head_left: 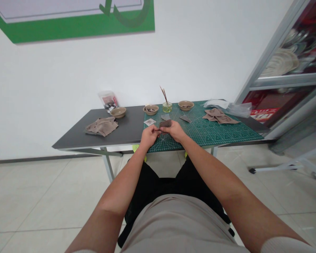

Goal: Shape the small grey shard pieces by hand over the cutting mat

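My left hand and my right hand meet over the near edge of the green cutting mat. Both have their fingers pinched together. My right hand grips a small dark brown piece that sticks up above its fingers. My left hand's fingertips pinch at the same piece from the left; what exactly they hold is too small to make out. A white square card and two small grey pieces lie on the mat just beyond my hands.
On the dark table stand three tan bowls, a small glass jar with sticks, a plastic bag and two brown cloths. A glass-fronted cabinet stands at the right. My lap is below.
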The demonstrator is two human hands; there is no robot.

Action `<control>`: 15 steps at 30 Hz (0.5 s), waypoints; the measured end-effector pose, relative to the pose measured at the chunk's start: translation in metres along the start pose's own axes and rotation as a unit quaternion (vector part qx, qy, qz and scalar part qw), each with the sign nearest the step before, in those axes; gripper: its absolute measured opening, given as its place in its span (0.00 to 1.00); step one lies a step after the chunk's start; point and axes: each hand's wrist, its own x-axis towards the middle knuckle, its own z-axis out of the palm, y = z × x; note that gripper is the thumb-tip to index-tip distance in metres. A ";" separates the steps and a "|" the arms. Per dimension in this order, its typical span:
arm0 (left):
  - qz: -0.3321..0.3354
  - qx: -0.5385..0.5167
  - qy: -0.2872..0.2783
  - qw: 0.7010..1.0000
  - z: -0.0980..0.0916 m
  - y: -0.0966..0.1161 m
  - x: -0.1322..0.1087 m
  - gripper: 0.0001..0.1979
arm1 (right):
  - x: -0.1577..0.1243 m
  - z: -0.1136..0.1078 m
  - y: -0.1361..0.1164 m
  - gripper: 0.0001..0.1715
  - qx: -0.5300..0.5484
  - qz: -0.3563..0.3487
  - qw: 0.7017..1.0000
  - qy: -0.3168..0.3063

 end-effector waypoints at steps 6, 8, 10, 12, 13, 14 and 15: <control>0.076 0.072 0.010 0.994 -0.003 0.002 0.001 0.01 | 0.000 -0.001 0.001 0.25 0.002 -0.010 1.000 -0.002; 0.099 0.089 0.015 0.991 -0.004 0.004 0.001 0.02 | 0.002 -0.003 0.002 0.23 -0.007 -0.006 0.999 -0.032; 0.104 0.090 0.029 0.990 -0.006 0.004 0.002 0.04 | 0.003 -0.005 0.002 0.24 -0.010 0.017 0.998 -0.062; 0.100 0.078 0.048 0.991 -0.007 0.003 0.002 0.04 | 0.004 -0.006 0.002 0.25 0.001 0.038 0.996 -0.079; 0.098 0.071 0.052 0.991 -0.007 0.003 0.003 0.04 | 0.004 -0.006 0.002 0.26 0.009 0.040 0.996 -0.081; 0.095 0.067 0.050 0.992 -0.008 0.002 0.003 0.03 | 0.004 -0.006 0.001 0.27 0.017 0.037 0.996 -0.079; 0.093 0.067 0.044 0.992 -0.007 0.002 0.002 0.03 | 0.004 -0.006 0.001 0.27 0.022 0.028 0.997 -0.076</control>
